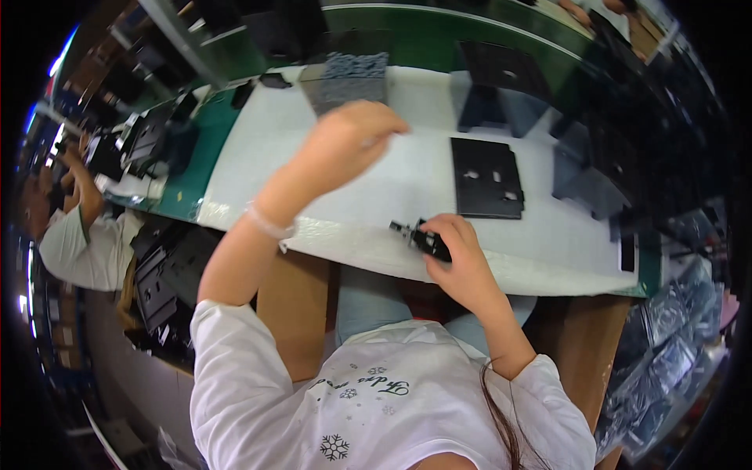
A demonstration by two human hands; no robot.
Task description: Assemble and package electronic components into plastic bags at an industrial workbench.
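Head view: right hand (462,258) grasps a small black part (423,239) at five o'clock; left hand (352,141), curled, holding nothing visible, hovers near grey foam block (348,78) at twelve o'clock.

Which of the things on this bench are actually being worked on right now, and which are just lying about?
In hand:
- small black part, gripped by the right hand
- left hand, raised over the white mat, seemingly empty

Lying about:
- flat black plate on the mat
- grey foam block at the far edge
- stack of black plates below the bench, left
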